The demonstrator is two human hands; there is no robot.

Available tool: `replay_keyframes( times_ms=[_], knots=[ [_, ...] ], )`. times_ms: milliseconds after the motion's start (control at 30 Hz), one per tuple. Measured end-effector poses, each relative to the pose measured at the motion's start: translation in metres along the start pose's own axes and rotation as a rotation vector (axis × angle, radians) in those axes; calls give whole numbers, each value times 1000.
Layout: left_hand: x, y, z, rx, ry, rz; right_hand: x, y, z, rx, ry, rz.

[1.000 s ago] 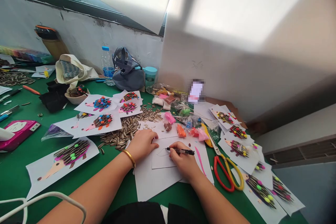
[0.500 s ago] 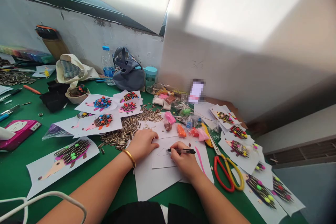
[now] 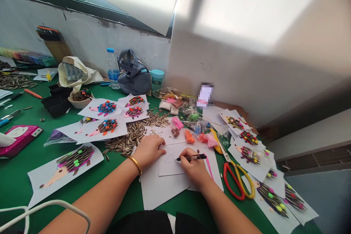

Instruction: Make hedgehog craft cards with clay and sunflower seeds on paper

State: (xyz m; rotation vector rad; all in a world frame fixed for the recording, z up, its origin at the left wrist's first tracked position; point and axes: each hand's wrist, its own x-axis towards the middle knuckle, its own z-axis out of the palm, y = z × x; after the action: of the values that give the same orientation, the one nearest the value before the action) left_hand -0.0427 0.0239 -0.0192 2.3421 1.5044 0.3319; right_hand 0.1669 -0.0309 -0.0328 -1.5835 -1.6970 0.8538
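My right hand (image 3: 192, 164) grips a black pen (image 3: 196, 157), its tip on a small white sheet of paper (image 3: 170, 170). A thin curved outline is drawn on that sheet, just left of the tip. My left hand (image 3: 150, 150) rests at the sheet's upper left edge, fingers stretched out and slightly bent, holding nothing. Beneath lies a larger white paper (image 3: 153, 193). Striped sunflower seeds (image 3: 128, 139) are heaped beside my left hand. Beyond the sheet sit lumps of orange clay (image 3: 189, 136) and pink clay (image 3: 177, 122) in clear wrap.
Scissors (image 3: 240, 182) with red and yellow handles lie right of my right hand. Hedgehog pictures made with seeds (image 3: 74, 161) lie on both sides. A grey bag (image 3: 134, 78), a water bottle (image 3: 112, 67) and a pink device (image 3: 23, 139) stand farther off. A white cable (image 3: 55, 203) crosses the lower left.
My right hand and the pen have shifted slightly right, and the drawn outline shows more lines. My left hand has stayed in place.
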Motion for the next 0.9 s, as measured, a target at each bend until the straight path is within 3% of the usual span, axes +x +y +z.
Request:
replay_keyframes(
  times_ms=[133, 700, 900],
  knots=[
    [0, -1, 1, -1, -1, 0, 0, 0, -1, 59, 23, -3],
    [0, -1, 2, 3, 1, -3, 1, 3, 3, 45, -103, 4],
    [0, -1, 2, 6, 4, 0, 3, 0, 1, 7, -48, -15]
  ],
)
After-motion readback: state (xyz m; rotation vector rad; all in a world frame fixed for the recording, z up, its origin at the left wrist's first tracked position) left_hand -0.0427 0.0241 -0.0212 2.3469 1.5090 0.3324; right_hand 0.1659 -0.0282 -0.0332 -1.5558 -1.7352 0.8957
